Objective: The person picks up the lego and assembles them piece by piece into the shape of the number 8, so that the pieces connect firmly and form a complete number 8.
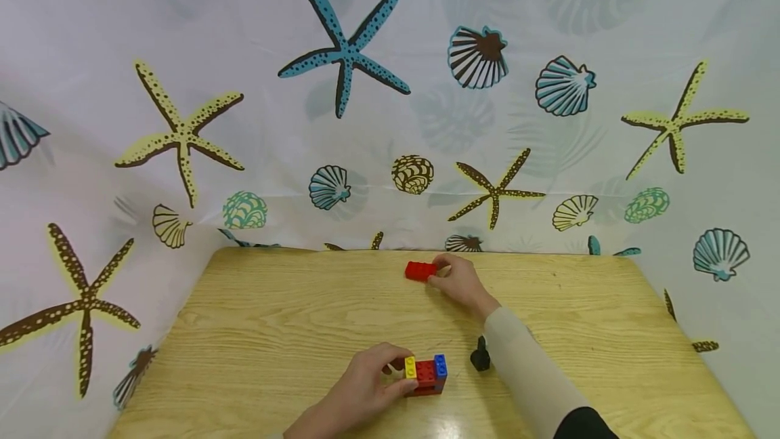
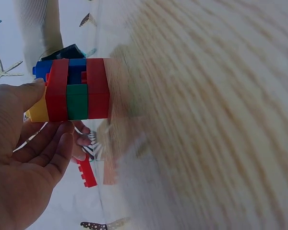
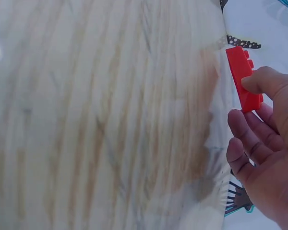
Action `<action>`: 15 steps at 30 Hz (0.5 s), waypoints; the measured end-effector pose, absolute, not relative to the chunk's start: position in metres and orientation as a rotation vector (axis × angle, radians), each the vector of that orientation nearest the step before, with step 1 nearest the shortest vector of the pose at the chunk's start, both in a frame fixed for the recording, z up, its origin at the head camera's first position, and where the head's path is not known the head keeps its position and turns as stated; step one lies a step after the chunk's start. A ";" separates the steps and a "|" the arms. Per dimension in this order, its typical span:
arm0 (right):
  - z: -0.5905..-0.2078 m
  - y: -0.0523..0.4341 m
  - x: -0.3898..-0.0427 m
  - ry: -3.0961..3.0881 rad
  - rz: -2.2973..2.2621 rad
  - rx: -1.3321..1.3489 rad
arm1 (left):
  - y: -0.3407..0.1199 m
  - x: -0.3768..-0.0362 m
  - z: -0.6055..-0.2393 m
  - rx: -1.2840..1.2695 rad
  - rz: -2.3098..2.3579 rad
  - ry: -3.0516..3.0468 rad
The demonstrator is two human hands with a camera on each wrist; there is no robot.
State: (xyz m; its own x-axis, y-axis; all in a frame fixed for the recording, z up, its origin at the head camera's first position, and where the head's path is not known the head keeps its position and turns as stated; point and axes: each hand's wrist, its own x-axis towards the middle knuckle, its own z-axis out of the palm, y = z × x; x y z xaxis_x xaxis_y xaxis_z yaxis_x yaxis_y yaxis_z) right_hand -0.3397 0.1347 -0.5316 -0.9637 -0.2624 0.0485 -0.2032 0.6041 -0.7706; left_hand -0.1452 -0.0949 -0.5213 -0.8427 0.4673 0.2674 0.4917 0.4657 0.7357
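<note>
- Left hand (image 1: 359,391) at the near edge of the wooden table (image 1: 256,330), fingers curled round a stacked block assembly (image 1: 426,374); thumb and fingertips grip its left side.
- Block assembly sits on the table near the front edge, made of toy building bricks: yellow brick on the left, red in the middle, blue on the right when seen from the head view. Left wrist view adds a green brick (image 2: 77,101) set between red ones.
- Small black object (image 1: 480,356) lies on the table just right of the assembly, beside the right forearm's pale sleeve (image 1: 524,364). Cannot tell what it is.
- Right hand (image 1: 460,283) reaches to the far side of the table, thumb and fingertips pinching the right end of a single red brick (image 1: 419,270).
- Red brick is near the table's back edge, well apart from the assembly; whether it rests on the wood or is lifted, cannot tell.
- Behind and around the table: white curtain (image 1: 390,53) printed with starfish and shells.
</note>
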 end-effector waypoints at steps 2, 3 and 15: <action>-0.530 0.136 -0.337 2.741 -1.326 -0.407 | -0.095 -0.145 -0.521 -0.870 -1.352 -2.668; -0.529 0.136 -0.336 2.742 -1.328 -0.414 | -0.095 -0.145 -0.521 -0.870 -1.352 -2.669; -0.521 0.139 -0.315 2.739 -1.374 -0.443 | -0.094 -0.145 -0.518 -0.838 -1.360 -2.710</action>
